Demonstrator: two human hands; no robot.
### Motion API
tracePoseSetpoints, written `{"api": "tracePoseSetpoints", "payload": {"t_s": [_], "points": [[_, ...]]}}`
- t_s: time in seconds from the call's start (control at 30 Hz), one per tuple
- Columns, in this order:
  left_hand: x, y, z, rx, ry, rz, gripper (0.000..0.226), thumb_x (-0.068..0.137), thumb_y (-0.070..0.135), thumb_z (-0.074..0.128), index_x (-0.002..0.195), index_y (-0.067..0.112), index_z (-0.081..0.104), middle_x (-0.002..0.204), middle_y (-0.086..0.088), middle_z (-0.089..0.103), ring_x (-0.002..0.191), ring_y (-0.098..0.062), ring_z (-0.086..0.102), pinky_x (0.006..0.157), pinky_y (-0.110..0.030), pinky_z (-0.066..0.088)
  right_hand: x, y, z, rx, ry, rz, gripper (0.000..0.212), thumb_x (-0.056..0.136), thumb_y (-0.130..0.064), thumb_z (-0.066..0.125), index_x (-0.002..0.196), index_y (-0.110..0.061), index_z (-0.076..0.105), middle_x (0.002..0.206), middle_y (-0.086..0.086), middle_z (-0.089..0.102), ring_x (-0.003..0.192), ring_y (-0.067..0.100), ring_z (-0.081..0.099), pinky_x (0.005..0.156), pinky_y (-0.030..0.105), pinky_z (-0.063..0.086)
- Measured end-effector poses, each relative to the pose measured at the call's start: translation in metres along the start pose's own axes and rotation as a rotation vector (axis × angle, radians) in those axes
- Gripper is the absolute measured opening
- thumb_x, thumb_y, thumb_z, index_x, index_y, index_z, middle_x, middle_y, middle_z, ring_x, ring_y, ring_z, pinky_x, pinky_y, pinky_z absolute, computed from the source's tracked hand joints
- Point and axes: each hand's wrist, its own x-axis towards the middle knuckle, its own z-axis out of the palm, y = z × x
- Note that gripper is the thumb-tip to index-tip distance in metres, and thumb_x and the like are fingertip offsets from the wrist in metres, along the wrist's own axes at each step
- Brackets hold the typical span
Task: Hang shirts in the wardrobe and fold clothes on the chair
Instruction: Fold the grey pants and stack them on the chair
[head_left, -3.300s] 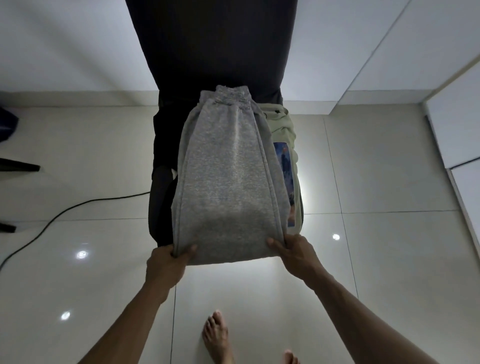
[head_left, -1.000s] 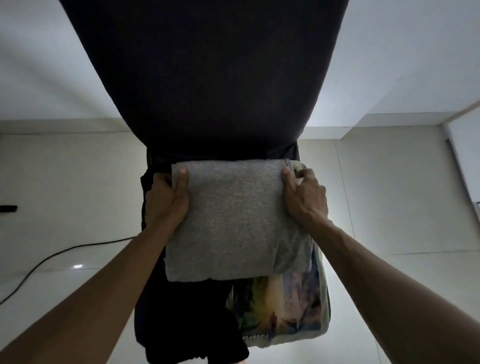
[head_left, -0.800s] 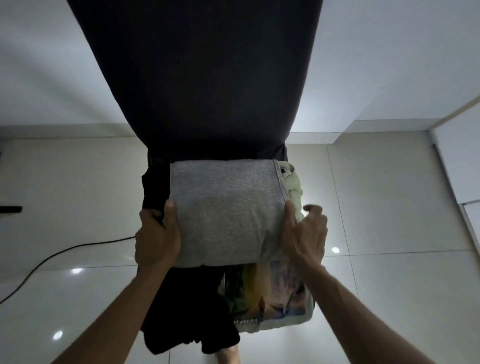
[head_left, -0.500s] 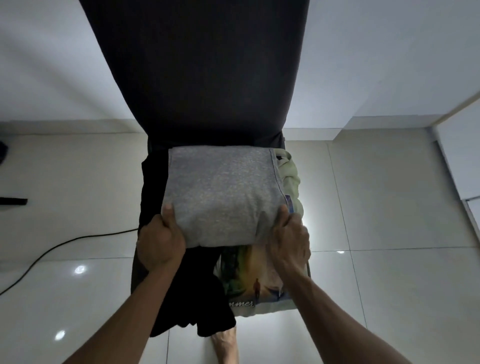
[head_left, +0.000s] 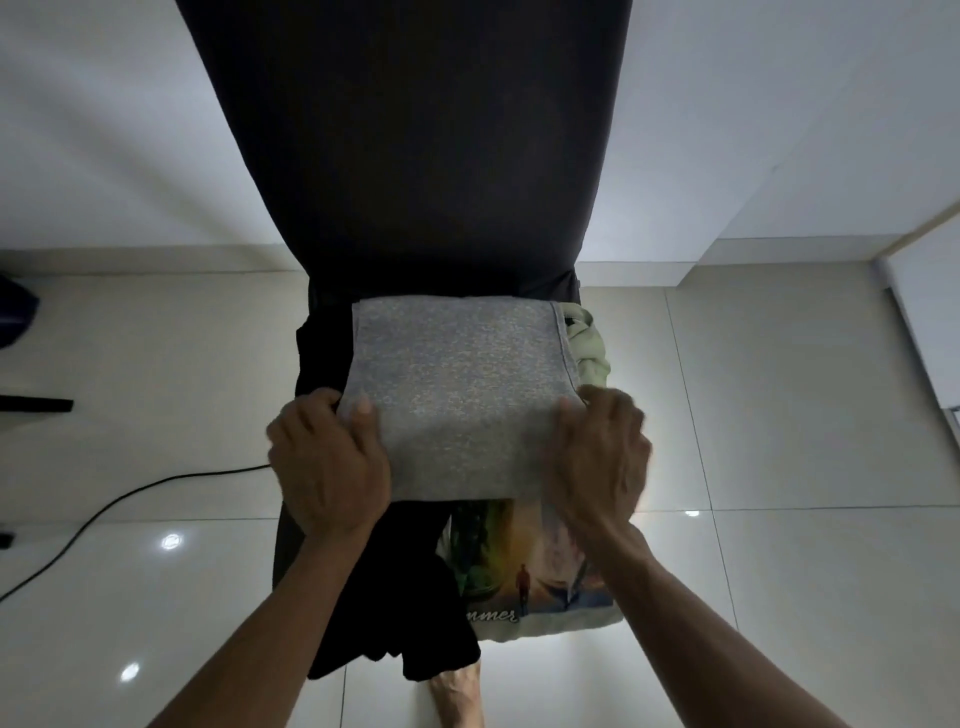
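Head cam has us at the dark chair (head_left: 405, 156), where the folded grey garment (head_left: 457, 389) sits on the seat atop a black garment (head_left: 384, 597) and a printed T-shirt (head_left: 524, 566). Our left hand (head_left: 327, 467) and right hand (head_left: 597, 462) clamp its near corners, fingers curled around the fabric.

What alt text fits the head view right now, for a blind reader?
Both hands, left hand and right hand, grip the sides of a folded grey garment on a dark chair. A printed shirt and black garment hang beneath it over the tiled floor.
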Motion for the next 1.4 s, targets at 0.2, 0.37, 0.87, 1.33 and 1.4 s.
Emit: {"api": "tracePoseSetpoints", "payload": {"t_s": [0.2, 0.37, 0.87, 1.33, 1.4], "points": [[0.037, 0.012, 0.064, 0.058, -0.424, 0.407, 0.063, 0.104, 0.043, 0.013, 0.15, 0.007, 0.036, 0.159, -0.013, 0.032, 0.149, -0.028, 0.025, 0.12, -0.052, 0.023, 0.041, -0.064, 0.071, 0.009, -0.498, -0.348, 0.062, 0.105, -0.049, 0.016, 0.159, -0.022, 0.003, 0.163, -0.008, -0.009, 0.153, 0.014, -0.011, 0.125, 0.046, 0.003], [0.028, -0.002, 0.068, 0.224, -0.508, 0.319, 0.067, 0.099, 0.051, -0.001, 0.158, 0.019, -0.008, 0.167, 0.0, -0.009, 0.153, -0.016, -0.012, 0.123, -0.046, -0.004, 0.034, -0.04, 0.072, -0.086, -0.529, -0.345, 0.063, 0.104, -0.056, 0.012, 0.154, -0.036, -0.021, 0.162, -0.016, -0.026, 0.147, 0.007, -0.029, 0.123, 0.045, -0.009], [0.026, 0.004, 0.028, 0.122, -0.314, -0.414, 0.071, 0.094, 0.065, 0.035, 0.129, 0.003, 0.04, 0.129, -0.022, 0.044, 0.12, -0.041, 0.043, 0.093, -0.055, 0.04, 0.022, -0.015, 0.032, -0.077, -0.226, 0.226, 0.066, 0.097, -0.061, 0.034, 0.149, -0.023, 0.019, 0.153, 0.008, 0.026, 0.134, 0.033, 0.032, 0.104, 0.053, 0.038], [0.04, -0.005, -0.037, 0.035, -0.741, -0.526, 0.108, 0.059, 0.1, 0.039, 0.127, 0.018, 0.061, 0.122, -0.008, 0.063, 0.112, -0.031, 0.058, 0.095, -0.045, 0.049, 0.029, -0.021, -0.021, 0.079, -0.447, 0.677, 0.049, 0.088, -0.049, 0.066, 0.112, -0.01, 0.051, 0.098, 0.009, 0.061, 0.092, 0.031, 0.064, 0.078, 0.043, 0.056], [0.04, 0.002, -0.041, 0.079, -0.723, -0.507, 0.104, 0.06, 0.098, 0.041, 0.12, 0.016, 0.063, 0.121, -0.009, 0.062, 0.114, -0.032, 0.056, 0.098, -0.047, 0.046, 0.024, -0.025, -0.025, 0.12, -0.434, 0.678, 0.04, 0.09, -0.044, 0.065, 0.107, -0.011, 0.05, 0.094, 0.008, 0.061, 0.09, 0.031, 0.064, 0.079, 0.042, 0.056]]}}
